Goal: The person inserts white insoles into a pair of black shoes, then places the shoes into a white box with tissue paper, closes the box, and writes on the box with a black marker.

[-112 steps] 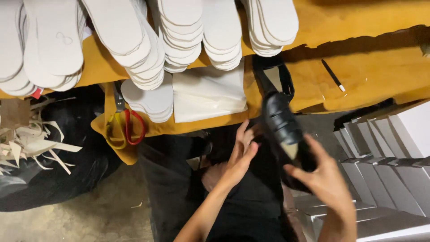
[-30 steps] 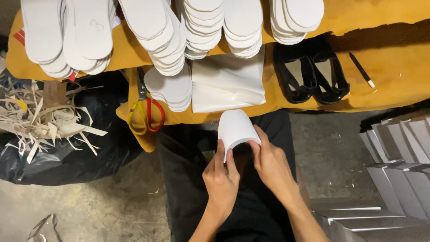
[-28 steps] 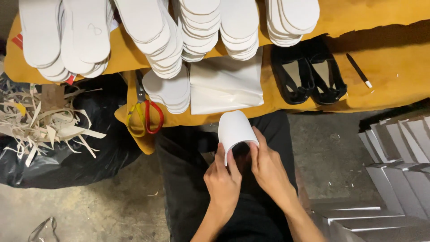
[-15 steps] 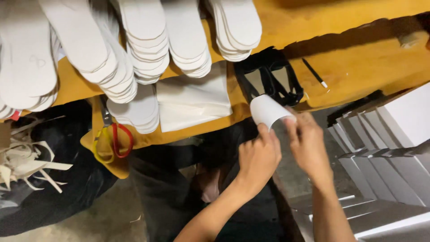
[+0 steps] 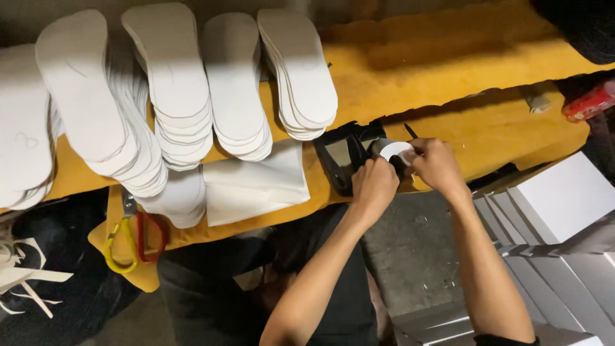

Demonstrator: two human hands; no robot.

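We look down from above at our two bare hands working at the near edge of a bench (image 5: 487, 70) covered in yellow sheet material. Our left hand (image 5: 375, 186) rests on the right side of a black shoe (image 5: 346, 160) that lies on the bench edge, its fingers curled closed against the shoe's dark upper. Our right hand (image 5: 435, 165) sits just beside it, fingers pinched shut on a curved white insole piece (image 5: 394, 150), which sits at the shoe's opening between the two hands; we cannot tell how far it is tucked inside. A thin dark pen (image 5: 410, 130) pokes out just behind the insole piece. To the left of the shoe lies a flat stack of white sheets (image 5: 253, 186). Further back and left, several tall piles of white insoles (image 5: 173, 83) fan across the bench, overlapping one another. At the lower left edge of the bench lie scissors (image 5: 138, 234) with one yellow and one red handle loop. On the right, below the bench, stand rows of white boxes (image 5: 564, 198). A red object (image 5: 589, 102) lies at the far right of the bench. Pale paper offcuts (image 5: 19, 275) lie on a dark bag at the lower left.
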